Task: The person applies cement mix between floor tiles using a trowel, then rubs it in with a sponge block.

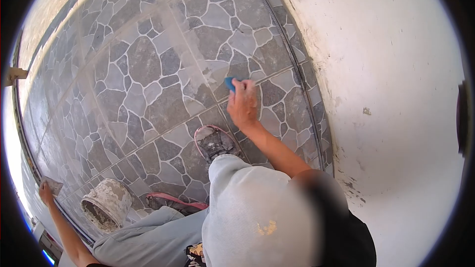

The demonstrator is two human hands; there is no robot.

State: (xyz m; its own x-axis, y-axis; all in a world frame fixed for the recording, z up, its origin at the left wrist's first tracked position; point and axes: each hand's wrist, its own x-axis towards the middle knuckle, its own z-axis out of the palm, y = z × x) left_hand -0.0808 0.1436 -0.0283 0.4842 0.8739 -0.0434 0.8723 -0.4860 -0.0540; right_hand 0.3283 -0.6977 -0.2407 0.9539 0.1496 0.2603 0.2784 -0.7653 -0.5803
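My right hand is closed around a small blue piece with a rounded edge, low over the stone-patterned floor tiles. It is by a joint where tiles meet, with a light smeared film on the tiles just left of it. Far out to the left, my left hand grips a flat greyish piece by its edge. A bucket crusted with pale residue lies tipped between that arm and my leg, its mouth toward the lower left.
A scuffed white wall rises on the right. Along its foot a dark ribbed strip or hose curves over the floor. My dusty shoes stand on the tiles below my right hand. Pale grout residue streaks several joints.
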